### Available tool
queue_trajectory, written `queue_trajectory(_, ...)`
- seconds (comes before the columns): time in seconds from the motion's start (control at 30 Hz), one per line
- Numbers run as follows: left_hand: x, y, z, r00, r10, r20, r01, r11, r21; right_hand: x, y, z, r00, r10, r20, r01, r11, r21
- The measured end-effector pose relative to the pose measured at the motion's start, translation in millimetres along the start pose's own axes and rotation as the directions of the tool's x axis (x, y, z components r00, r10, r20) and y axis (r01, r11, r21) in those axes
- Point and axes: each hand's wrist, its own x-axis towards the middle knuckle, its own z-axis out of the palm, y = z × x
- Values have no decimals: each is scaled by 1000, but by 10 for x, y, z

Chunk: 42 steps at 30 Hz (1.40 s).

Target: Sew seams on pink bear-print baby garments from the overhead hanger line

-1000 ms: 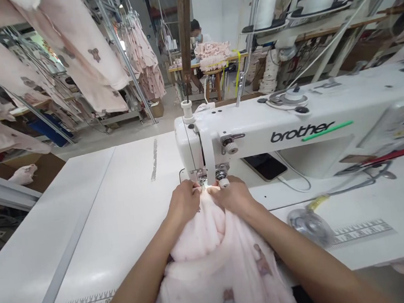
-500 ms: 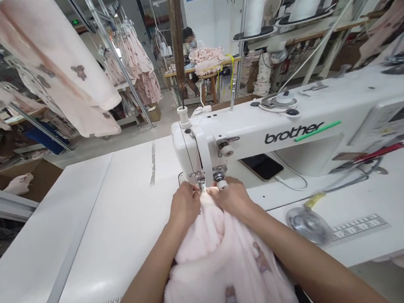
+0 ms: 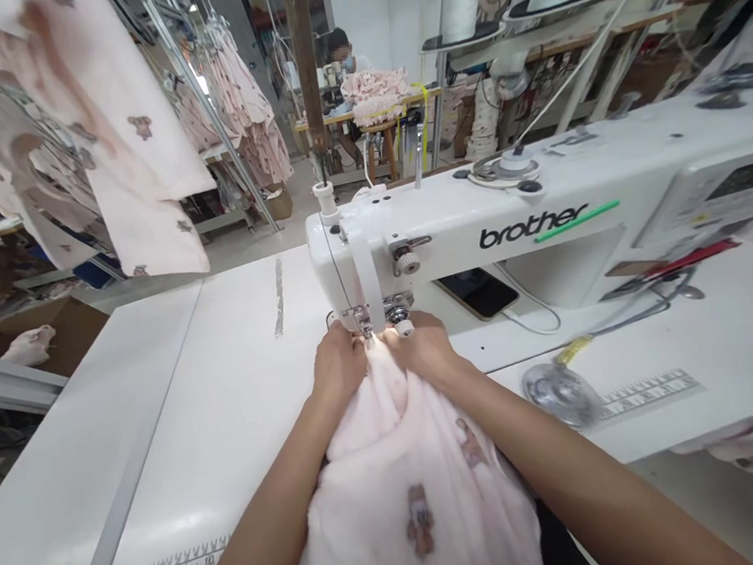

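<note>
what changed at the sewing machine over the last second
The pink fleece garment has fed forward toward the presser foot, its bear print riding up nearer the needle, and the view has swung slightly. The left hand and right hand stay gripping the cloth either side of the foot; the brother sewing machine stays put.

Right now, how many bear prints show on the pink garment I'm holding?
2. One bear print sits low on the pink fleece garment; the other bear print is higher, by your right forearm. Folds may hide more.
</note>
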Motion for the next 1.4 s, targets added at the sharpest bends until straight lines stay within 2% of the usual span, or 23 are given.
queue_trajectory(0.37, 0, -56, 10, 1000, 11, -22, -12, 998, -56, -1, -23, 72, 1000, 6, -19, -6, 1000, 19)
queue_trajectory(0.5, -18, -105, -24, 998, 68, -8, -68, 993, -99, -66, 37, -13, 996, -86, -21, 88, 990, 108)
queue_trajectory(0.67, 2, -143, -28, 997, 76, -11, -77, 989, -123, -133, 138, -134, 978, -202, -46, 207, 948, 240)
queue_trajectory(1.03, 14, -177, -20, 998, 62, 33, -55, 983, -174, -96, 161, -107, 986, -164, -6, 158, 939, 306)
queue_trajectory(1.2, 0, -173, -31, 995, 87, 38, -77, 974, -214, -118, 123, -119, 989, -141, -43, 147, 948, 282)
queue_trajectory(1.4, 34, -238, -13, 990, 132, 42, -115, 954, -278, -137, 118, -127, 980, -184, -79, 199, 941, 275)
